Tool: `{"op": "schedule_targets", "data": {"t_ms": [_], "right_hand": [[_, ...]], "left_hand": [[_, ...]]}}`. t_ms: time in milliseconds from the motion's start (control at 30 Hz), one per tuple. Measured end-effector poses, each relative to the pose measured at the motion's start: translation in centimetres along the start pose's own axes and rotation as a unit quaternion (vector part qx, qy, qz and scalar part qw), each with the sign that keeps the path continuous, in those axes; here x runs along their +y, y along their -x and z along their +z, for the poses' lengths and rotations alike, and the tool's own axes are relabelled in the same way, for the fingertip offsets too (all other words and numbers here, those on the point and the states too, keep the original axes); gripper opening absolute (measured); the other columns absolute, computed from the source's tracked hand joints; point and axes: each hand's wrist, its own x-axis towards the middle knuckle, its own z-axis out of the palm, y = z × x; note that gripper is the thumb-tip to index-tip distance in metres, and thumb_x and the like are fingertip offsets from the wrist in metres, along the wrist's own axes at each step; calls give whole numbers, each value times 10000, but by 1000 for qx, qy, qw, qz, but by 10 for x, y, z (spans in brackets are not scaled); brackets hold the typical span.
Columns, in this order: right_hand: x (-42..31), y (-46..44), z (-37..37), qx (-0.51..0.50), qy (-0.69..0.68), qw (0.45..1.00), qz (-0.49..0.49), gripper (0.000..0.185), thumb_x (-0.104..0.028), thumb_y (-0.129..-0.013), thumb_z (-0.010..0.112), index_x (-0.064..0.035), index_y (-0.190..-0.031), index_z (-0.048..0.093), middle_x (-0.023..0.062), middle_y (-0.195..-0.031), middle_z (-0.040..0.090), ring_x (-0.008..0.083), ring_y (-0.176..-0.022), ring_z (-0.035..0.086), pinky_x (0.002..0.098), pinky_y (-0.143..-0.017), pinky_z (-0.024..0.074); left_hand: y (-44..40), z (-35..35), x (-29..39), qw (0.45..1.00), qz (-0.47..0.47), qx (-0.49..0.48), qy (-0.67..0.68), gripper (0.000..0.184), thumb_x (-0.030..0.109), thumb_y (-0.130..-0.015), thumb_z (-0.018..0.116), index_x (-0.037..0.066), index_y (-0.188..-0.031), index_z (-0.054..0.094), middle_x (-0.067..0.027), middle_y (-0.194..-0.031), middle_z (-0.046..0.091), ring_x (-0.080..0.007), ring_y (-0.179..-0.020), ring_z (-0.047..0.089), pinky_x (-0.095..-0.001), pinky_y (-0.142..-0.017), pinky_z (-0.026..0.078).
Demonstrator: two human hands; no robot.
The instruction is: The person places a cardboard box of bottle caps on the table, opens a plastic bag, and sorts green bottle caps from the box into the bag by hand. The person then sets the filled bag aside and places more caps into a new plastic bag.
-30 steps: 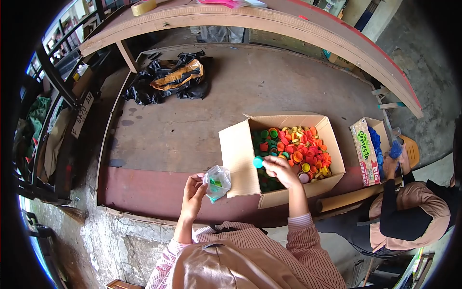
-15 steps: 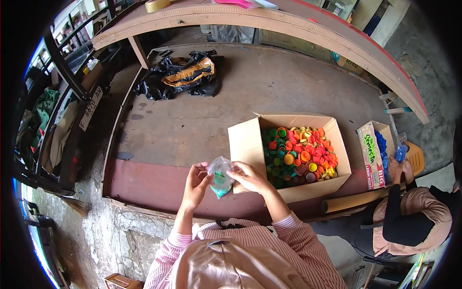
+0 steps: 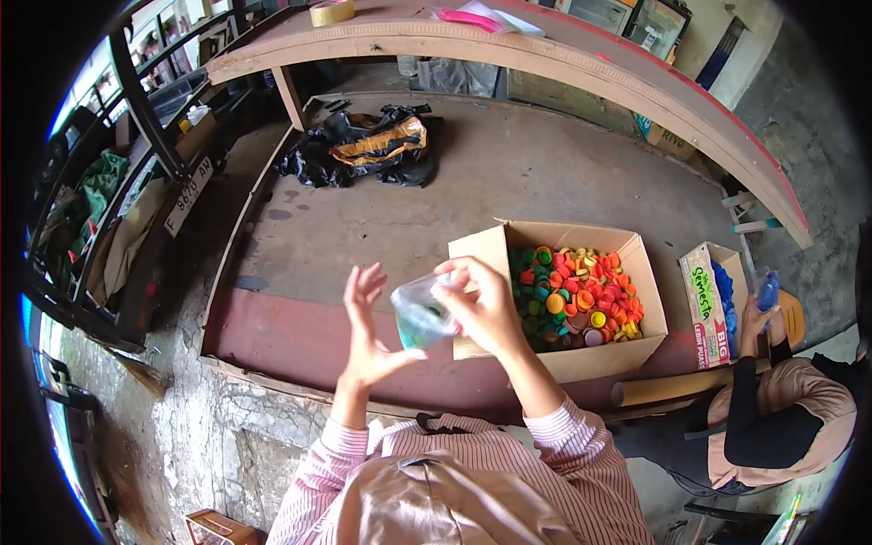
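Pinched in my right hand (image 3: 479,304) is the top of a clear plastic bag (image 3: 420,311) with green pieces, perhaps bottle caps, in its lower part. My left hand (image 3: 365,331) is open beside the bag, fingers spread and pointing up, the thumb reaching toward the bag's bottom. Just right of my right hand stands an open cardboard box (image 3: 599,361) full of plastic bottle caps (image 3: 581,295) in green, red, orange and yellow. One flap of the box sticks out to the left, partly behind my right hand.
A crumpled black plastic bag (image 3: 363,150) lies at the table's far left. A raised shelf (image 3: 509,54) crosses the back, with a tape roll (image 3: 332,12) on it. At right, a co-worker (image 3: 772,409) holds a bag by a smaller box (image 3: 704,309) of blue pieces.
My left hand has let go of the bag and opened to its left. My right hand has risen slightly, tilting the bag. The whole view has shifted a little.
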Motion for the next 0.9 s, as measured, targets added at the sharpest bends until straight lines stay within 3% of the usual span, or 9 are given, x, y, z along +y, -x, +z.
{"op": "schedule_targets", "data": {"t_ms": [67,133,200,333,467,600,733,867,900], "right_hand": [[-5,-1,15,-145,-73,987,4,222,16,-757,581,11,-971,524,10,-729,518,47,-525,530,171,-422,437],[-13,-6,18,-160,59,971,-169,248,37,-745,588,14,-983,524,23,-747,517,62,-560,547,180,-468,468],[-48,-3,-3,-61,-16,996,-64,216,52,-723,585,14,-932,545,41,-712,538,68,-594,562,182,-470,443],[-51,-16,-40,222,137,928,-267,144,8,-728,619,17,-857,556,65,-843,570,102,-683,565,201,-557,459],[-88,-11,-17,-84,407,843,-340,392,-161,-605,712,-73,-943,533,72,-884,539,224,-875,523,326,-729,411],[-27,-24,-3,-248,565,748,-245,164,-184,-669,635,-71,-781,598,83,-760,585,235,-703,580,360,-735,429],[-61,-51,-22,-199,110,971,-70,104,16,-690,623,-39,-671,537,7,-657,586,97,-619,555,234,-568,435],[-64,-67,-31,-95,-269,951,-122,147,43,-690,619,-50,-741,517,22,-720,512,85,-696,515,205,-632,420],[-71,-70,-34,-58,-151,963,-215,170,3,-686,625,-31,-817,522,43,-791,542,93,-713,515,233,-642,433]], "left_hand": [[30,-11,-42,939,-165,-264,-146,801,242,-598,770,33,-1233,329,-124,-1156,433,-224,-1091,421,-360,-921,327],[40,5,-46,971,-179,-152,-45,593,177,-671,705,18,-1163,416,-136,-1116,497,-203,-1031,484,-337,-860,385],[35,3,-50,963,-195,-129,-136,294,61,-730,610,-17,-995,510,-128,-813,631,-150,-749,600,-280,-665,463],[13,-4,-36,952,-178,-203,-146,352,30,-676,633,-17,-1005,515,-170,-802,621,-232,-754,624,-304,-666,471],[2,-4,-30,943,-160,-235,-171,450,-8,-608,637,6,-1040,511,-206,-834,603,-333,-789,603,-333,-676,476],[-1,-6,-29,922,-186,-246,-233,413,10,-592,653,12,-983,518,-198,-781,605,-334,-759,603,-362,-643,474],[-14,-2,-18,949,-198,-202,-140,348,67,-615,682,-1,-918,524,-205,-744,592,-329,-674,598,-321,-598,466],[-37,-8,-15,919,-219,-268,-188,329,64,-629,671,-2,-920,534,-196,-745,603,-304,-668,607,-316,-599,464],[-38,-10,-18,920,-217,-266,-190,333,49,-620,665,-2,-924,539,-190,-750,609,-307,-686,610,-329,-610,472]]}}
